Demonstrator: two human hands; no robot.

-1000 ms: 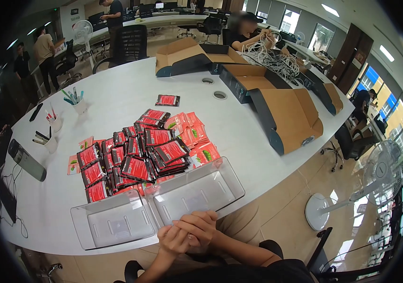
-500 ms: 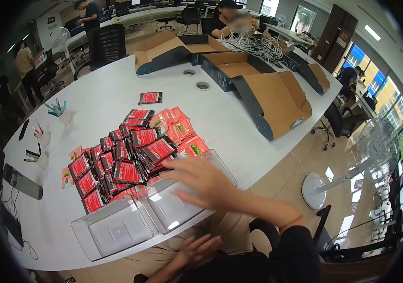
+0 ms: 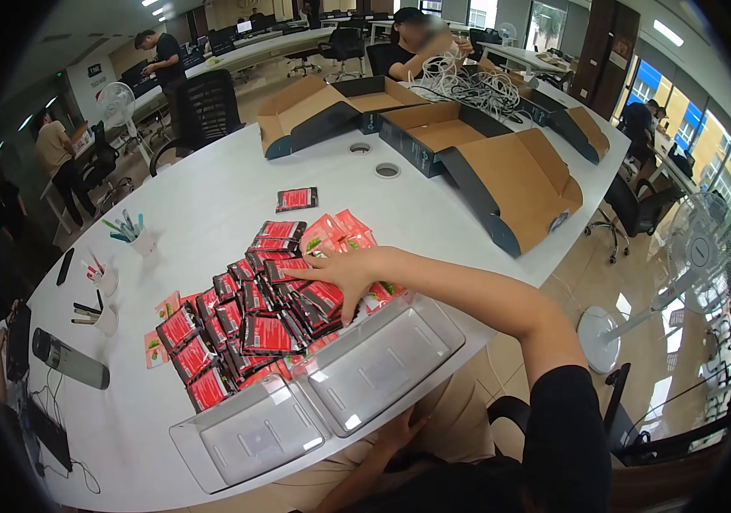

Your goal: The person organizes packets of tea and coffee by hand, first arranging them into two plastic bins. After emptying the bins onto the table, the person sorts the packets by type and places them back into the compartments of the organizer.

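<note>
My right hand [image 3: 341,272] reaches over the white table [image 3: 212,175] and lies with fingers spread on top of a pile of red-and-black packets [image 3: 250,325]; it grips none that I can see. Orange-red packets [image 3: 340,229] lie just beyond the hand. One packet [image 3: 297,199] lies alone farther back. Two clear plastic trays sit at the table's near edge, the right tray [image 3: 387,363] just below my forearm, the left tray [image 3: 246,438] beside it. My left hand [image 3: 406,426] rests low on my lap, fingers apart, holding nothing.
Open cardboard boxes [image 3: 519,184] stand at the back right. White cables [image 3: 468,85] lie before a seated person [image 3: 412,43]. Cups of pens [image 3: 136,239] and a black device [image 3: 70,361] are at the left. A floor fan [image 3: 699,256] stands right of the table.
My hands were clasped together at my lap; my right hand rose, passed over the right tray and came down on the packet pile. My left hand stayed low.
</note>
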